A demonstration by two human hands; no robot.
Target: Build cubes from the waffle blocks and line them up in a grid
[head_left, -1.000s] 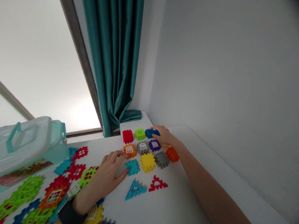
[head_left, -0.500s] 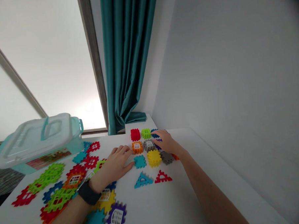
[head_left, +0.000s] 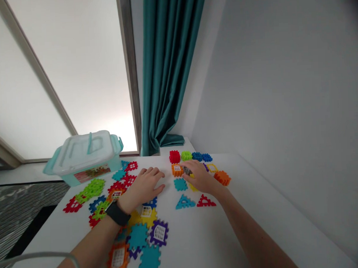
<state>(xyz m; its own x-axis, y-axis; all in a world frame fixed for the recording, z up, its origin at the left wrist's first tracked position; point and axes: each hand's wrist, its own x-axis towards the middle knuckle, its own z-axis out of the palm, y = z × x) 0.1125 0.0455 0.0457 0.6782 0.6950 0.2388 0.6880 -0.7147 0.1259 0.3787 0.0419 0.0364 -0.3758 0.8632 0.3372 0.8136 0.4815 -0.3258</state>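
Interlocking plastic building tiles lie sorted by colour on the white table. My right hand [head_left: 200, 176] reaches over the middle row, its thumb and index finger on either side of a grey tile stack [head_left: 187, 170]. Partly under that hand is a yellow tile [head_left: 193, 184]. An orange window-tile stack [head_left: 177, 170] stands just left of the fingertips. My left hand [head_left: 145, 187], with a dark watch on its wrist, hovers with fingers spread and nothing in it. It is above loose tiles, near a blue tile [head_left: 151, 202]. A cyan tile [head_left: 180, 184] lies between the hands.
Red [head_left: 174, 156], green [head_left: 186, 155] and blue [head_left: 197, 156] stacks line the back. Cyan [head_left: 184, 202] and red [head_left: 205, 201] triangles lie in front, orange tiles [head_left: 222, 178] at right. A lidded teal box [head_left: 88, 157] stands back left. A pale cable [head_left: 38, 255] crosses the lower left.
The view has swung left. My right hand has moved from the blue and purple tiles to the grey stack. My left hand has drawn left, away from the orange stack and cyan tile.
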